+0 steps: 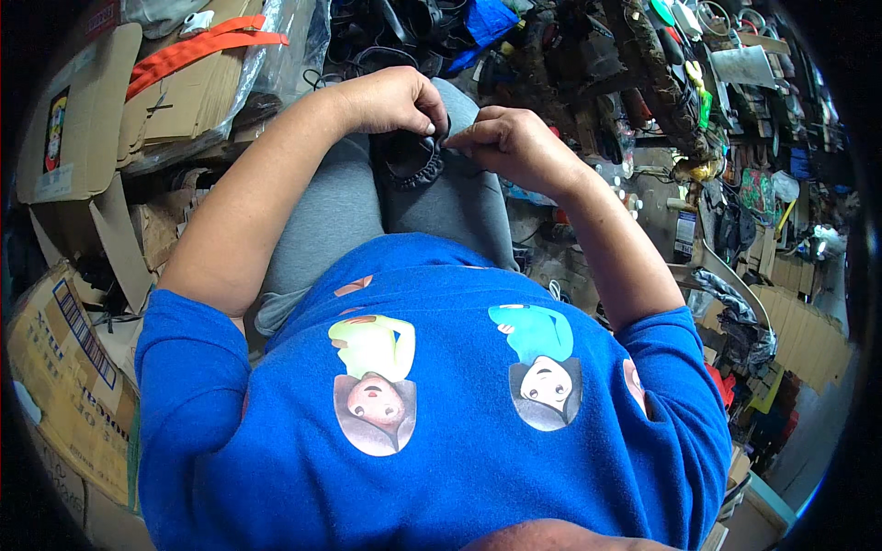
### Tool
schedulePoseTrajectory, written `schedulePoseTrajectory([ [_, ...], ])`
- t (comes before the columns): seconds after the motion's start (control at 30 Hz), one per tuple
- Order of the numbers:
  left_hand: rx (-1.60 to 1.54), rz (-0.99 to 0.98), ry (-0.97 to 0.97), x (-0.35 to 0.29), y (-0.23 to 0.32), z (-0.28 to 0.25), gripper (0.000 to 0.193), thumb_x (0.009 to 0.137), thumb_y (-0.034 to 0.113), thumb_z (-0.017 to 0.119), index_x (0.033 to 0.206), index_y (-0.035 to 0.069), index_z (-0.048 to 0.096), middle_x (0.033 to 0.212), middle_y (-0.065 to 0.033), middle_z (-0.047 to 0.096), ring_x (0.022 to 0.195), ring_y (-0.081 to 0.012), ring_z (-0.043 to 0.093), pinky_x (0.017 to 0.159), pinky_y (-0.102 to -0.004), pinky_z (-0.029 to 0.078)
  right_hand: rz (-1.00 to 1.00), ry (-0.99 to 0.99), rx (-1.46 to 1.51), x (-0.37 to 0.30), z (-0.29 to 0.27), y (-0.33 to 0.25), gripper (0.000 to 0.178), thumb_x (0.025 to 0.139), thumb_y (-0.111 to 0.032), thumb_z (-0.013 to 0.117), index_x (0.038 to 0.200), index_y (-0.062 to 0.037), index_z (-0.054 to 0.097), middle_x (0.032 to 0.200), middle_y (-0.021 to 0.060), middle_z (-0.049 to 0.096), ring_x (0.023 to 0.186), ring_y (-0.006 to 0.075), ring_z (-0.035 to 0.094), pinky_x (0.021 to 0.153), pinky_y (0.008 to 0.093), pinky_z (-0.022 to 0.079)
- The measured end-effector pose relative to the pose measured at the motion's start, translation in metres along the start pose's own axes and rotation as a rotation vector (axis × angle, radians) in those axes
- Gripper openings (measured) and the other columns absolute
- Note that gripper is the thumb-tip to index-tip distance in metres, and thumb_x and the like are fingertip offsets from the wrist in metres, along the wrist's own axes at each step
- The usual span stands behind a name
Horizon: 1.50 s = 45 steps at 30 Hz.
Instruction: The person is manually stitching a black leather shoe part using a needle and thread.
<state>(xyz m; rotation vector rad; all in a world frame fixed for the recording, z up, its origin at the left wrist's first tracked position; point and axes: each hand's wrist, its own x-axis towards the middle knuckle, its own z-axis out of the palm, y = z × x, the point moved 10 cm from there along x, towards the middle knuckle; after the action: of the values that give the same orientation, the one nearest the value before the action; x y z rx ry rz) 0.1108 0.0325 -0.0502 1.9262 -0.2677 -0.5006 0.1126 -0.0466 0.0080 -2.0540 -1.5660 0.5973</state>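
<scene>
A small black shoe (411,173) with a gathered, ruched edge rests on my grey-trousered lap, between my knees. My left hand (393,101) reaches over it from the left, its fingers curled and pinching the shoe's upper edge. From the right, my right hand (516,145) comes to the same edge with thumb and forefinger pressed together. Whatever sits between the right fingertips is too small to make out. The fingertips of both hands are close together, and the left hand hides part of the shoe's far side.
Ahead of my knees lies a pile of black shoes (395,28) beside a blue plastic bag (484,28). Cardboard boxes (87,119) stand at the left, with orange straps (207,44) on top. Cluttered tools and racks (661,83) crowd the right.
</scene>
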Motion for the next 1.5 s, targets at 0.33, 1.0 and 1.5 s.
schedulePoseTrajectory([
  [0.33, 0.144, 0.088, 0.016, -0.008, 0.010, -0.001, 0.029, 0.069, 0.009, 0.072, 0.097, 0.008, 0.071, 0.089, -0.0060, 0.057, 0.089, -0.0211, 0.057, 0.083, -0.0319, 0.046, 0.158, -0.123, 0.444, -0.002, 0.029, 0.053, 0.026, 0.080, -0.004, 0.067, 0.104, -0.0124, 0.071, 0.081, -0.0031, 0.052, 0.080, 0.0094, 0.048, 0.071, 0.0221, 0.043],
  [1.0, 0.655, 0.190, 0.450, -0.093, 0.034, 0.006, 0.016, 0.073, 0.002, 0.062, 0.086, 0.003, 0.052, 0.088, -0.0125, 0.054, 0.081, -0.0344, 0.057, 0.072, -0.0429, 0.046, 0.123, 0.161, 0.080, -0.025, 0.019, 0.013, 0.026, 0.078, -0.005, 0.067, 0.101, -0.0161, 0.072, 0.072, 0.0051, 0.051, 0.069, 0.0183, 0.054, 0.065, 0.0303, 0.045],
  [1.5, 0.494, 0.112, 0.720, -0.107, 0.038, 0.014, 0.019, 0.076, -0.003, 0.061, 0.092, 0.004, 0.066, 0.084, -0.0124, 0.061, 0.078, -0.0299, 0.062, 0.071, -0.0369, 0.049, 0.180, 0.148, -0.415, -0.036, 0.026, -0.018, 0.036, 0.081, -0.012, 0.054, 0.112, -0.0246, 0.067, 0.080, 0.0059, 0.056, 0.085, 0.0236, 0.057, 0.088, 0.0464, 0.035],
])
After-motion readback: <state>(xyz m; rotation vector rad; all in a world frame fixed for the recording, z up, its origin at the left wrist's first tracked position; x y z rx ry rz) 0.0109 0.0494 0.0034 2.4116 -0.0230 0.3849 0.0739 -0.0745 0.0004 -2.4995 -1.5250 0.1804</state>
